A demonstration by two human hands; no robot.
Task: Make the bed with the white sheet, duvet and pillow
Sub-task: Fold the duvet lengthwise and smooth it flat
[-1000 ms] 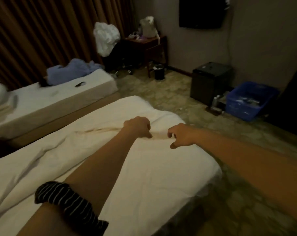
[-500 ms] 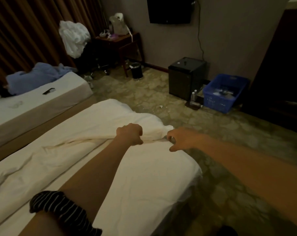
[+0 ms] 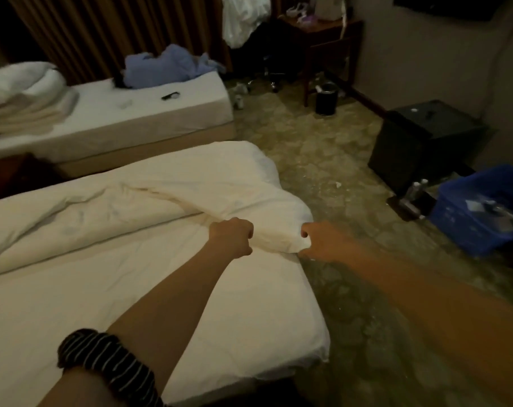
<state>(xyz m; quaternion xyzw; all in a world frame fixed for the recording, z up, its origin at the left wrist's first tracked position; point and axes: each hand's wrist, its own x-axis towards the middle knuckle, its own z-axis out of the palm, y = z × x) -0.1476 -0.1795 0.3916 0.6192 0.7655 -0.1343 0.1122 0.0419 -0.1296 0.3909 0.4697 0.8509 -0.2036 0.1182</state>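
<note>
Two fists have dragged the duvet (image 3: pixel 190 195) toward you: your left hand (image 3: pixel 231 236) and right hand (image 3: pixel 320 243) keep fingers (image 3: pixel 247 234) clamped on its edge, bunched between them; spreading it flat remains.

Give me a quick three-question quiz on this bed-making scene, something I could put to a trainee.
1. True or false: the left hand and the right hand both grip the duvet.
2. Multiple choice: what lies at the foot end of the far bed? A) a blue cloth pile B) a suitcase C) a lamp
3. Short answer: which arm wears the striped band?

Key: 1 true; 2 A; 3 the left arm.
</note>
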